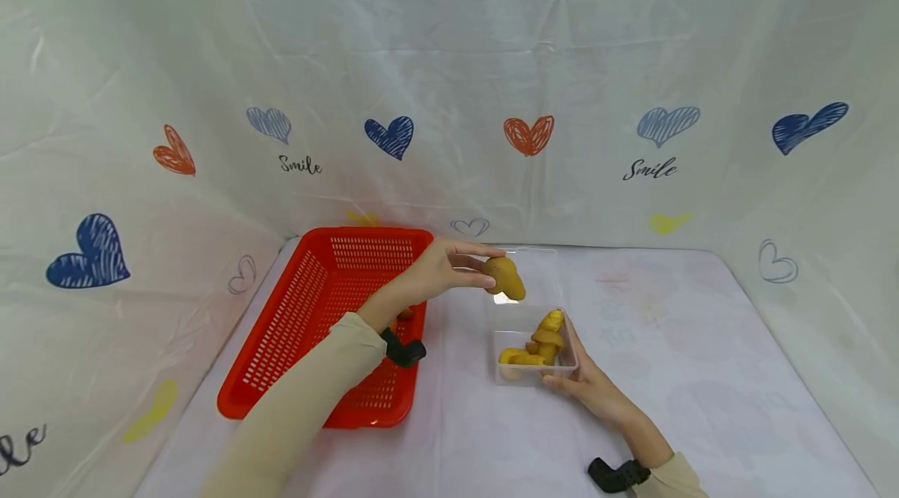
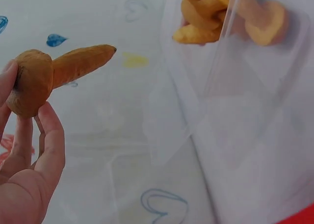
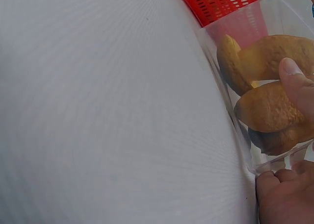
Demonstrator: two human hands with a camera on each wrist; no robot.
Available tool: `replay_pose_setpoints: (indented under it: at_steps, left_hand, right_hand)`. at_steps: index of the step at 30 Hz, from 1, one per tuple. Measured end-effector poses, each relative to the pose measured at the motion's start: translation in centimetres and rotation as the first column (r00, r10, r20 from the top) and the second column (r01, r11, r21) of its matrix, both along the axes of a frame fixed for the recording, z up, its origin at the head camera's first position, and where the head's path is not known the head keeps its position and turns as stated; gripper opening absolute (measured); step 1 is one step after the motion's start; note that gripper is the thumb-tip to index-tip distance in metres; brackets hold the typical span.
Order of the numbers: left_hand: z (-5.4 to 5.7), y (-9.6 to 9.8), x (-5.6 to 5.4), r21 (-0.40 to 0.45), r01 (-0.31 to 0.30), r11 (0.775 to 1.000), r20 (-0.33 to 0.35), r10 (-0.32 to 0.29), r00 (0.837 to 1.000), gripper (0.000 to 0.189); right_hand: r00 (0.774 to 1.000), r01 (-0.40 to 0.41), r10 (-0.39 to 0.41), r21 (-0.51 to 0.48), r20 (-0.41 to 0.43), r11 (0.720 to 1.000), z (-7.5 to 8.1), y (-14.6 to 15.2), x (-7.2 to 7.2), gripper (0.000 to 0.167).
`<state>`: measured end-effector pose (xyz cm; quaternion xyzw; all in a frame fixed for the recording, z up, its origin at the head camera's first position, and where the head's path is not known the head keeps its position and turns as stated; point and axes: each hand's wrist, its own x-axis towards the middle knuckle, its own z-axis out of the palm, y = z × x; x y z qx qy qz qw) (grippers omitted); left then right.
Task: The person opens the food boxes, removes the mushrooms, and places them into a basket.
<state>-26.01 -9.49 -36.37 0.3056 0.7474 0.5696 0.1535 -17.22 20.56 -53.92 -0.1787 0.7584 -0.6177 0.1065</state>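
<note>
Between thumb and fingers, my left hand [image 1: 442,272] holds a yellow-brown mushroom [image 1: 504,278] in the air above the raised lid of a clear plastic box [image 1: 502,373]. The left wrist view shows the grip on the mushroom's rounded cap; its stem [image 2: 83,64] points away, with a dark tip. Several similar mushrooms [image 1: 548,338] lie piled in the box. My right hand [image 1: 593,389] grips the box at its right side. In the right wrist view, the thumb [image 3: 297,84] overlaps the mushrooms and other fingers are below the box.
A red perforated basket [image 1: 421,244] stands left of the box; my left forearm crosses over it and partly hides brownish things [image 1: 406,313] inside. The clear lid [image 1: 537,275] stands open behind the box. A white cloth [image 1: 702,373] covers the table, and a printed curtain [image 1: 590,193] hangs behind.
</note>
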Motion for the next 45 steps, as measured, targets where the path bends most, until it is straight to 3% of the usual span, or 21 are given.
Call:
replay_pose_setpoints:
  at_steps: [5,10,25,34,45]
  left_hand:
    - [0.6,-2.3,0.0,-0.005,-0.096,0.995,0.013,0.096,0.995,0.046]
    - [0.7,-4.6,0.1,-0.03,-0.152,0.988,0.02,0.152,0.988,0.048]
    - [-0.5,-10.9,-0.6,-0.052,-0.336,0.941,0.028,0.337,0.941,0.05]
    - [-1.5,-13.4,-1.4,-0.053,-0.421,0.906,0.035,0.423,0.905,0.053]
    - [-3.8,-15.0,-2.3,-0.046,-0.489,0.871,0.05,0.491,0.87,0.051]
  right_hand:
    - [1.0,0.01,-0.01,0.009,0.004,1.0,0.0,0.0,0.1,0.109]
    - [1.0,0.009,-0.009,-0.006,0.014,1.0,0.0,0.0,0.1,0.109]
    - [0.999,0.023,-0.024,0.023,0.031,0.999,0.1,0.0,0.1,0.107]
    - [1.0,0.009,-0.009,0.034,-0.003,0.999,0.0,0.0,-0.1,0.109]
    - [1.0,0.014,-0.014,0.035,0.003,0.999,-0.1,0.1,-0.2,0.109]
